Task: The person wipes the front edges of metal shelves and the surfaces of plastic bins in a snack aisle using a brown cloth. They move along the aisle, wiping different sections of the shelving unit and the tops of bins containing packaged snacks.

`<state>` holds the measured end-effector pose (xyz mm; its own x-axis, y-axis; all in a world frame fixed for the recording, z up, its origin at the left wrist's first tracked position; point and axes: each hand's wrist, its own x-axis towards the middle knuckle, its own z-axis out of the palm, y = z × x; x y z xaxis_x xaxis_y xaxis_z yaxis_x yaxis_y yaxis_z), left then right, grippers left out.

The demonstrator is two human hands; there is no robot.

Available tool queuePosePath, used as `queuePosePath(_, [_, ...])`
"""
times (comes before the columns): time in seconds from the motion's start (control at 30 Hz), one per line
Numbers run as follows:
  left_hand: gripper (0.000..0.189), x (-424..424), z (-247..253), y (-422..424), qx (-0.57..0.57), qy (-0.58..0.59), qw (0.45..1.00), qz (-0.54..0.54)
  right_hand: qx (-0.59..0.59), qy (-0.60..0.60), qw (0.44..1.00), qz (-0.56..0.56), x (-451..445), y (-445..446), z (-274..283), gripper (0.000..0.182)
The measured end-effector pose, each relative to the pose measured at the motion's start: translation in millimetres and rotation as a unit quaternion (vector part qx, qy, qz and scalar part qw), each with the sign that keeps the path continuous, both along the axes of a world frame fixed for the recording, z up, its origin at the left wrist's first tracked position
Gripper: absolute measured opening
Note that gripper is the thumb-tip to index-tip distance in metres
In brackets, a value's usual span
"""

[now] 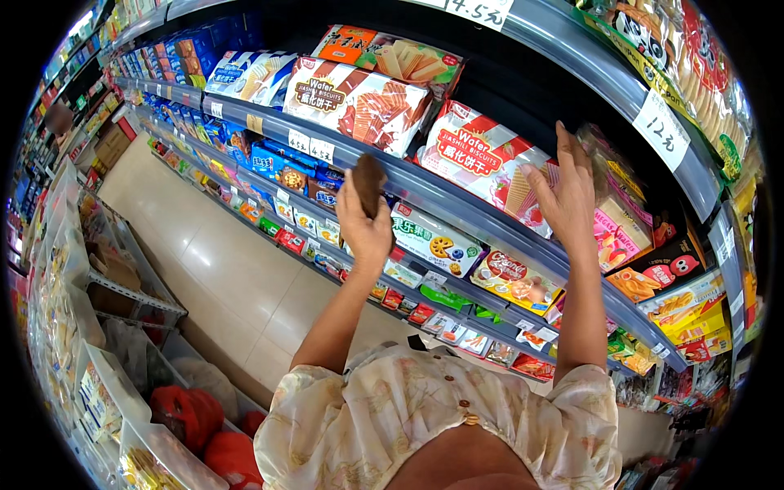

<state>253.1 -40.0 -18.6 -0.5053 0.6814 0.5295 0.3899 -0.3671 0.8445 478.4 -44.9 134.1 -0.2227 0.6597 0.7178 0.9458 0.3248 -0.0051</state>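
My left hand [367, 236] holds a folded brown cloth [369, 184] in front of the shelf edge, just below a pack of brown-and-white wafer biscuits [355, 101]. My right hand [566, 190] is spread, fingers upward, at the right end of a red-and-white wafer biscuit pack [484, 162]. Its thumb overlaps the pack's front; whether it presses on it I cannot tell. Both wafer packs rest on the same grey shelf [392, 177]. Behind the brown-and-white pack lies an orange-and-green biscuit pack [392, 58]. Pink wafer packs [618, 226] are right of my right hand.
A blue-and-white wafer pack [251, 76] and blue boxes [184, 55] line the shelf further left. Lower shelves hold biscuit packs, including a yellow-and-red one [517, 278]. An upper shelf edge [569, 52] overhangs. Behind me, plastic bins [131, 392] border the tiled aisle [245, 275].
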Motion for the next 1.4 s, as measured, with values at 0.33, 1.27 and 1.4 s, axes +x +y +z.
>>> queuePosePath(0.33, [0.066,39,-2,-39,0.046,0.143,0.965,-0.213,-0.301,0.030,0.951,-0.073,4,31,21,0.090])
queuePosePath(1.27, [0.106,54,157,38,-0.207,0.285,0.809,-0.471,-0.235,-0.014,0.972,0.005,5,27,5,0.043])
queuePosePath(1.4, [0.102,57,157,36,-0.210,0.320,0.814,-0.438,-0.331,0.046,0.943,-0.008,1,33,26,0.039])
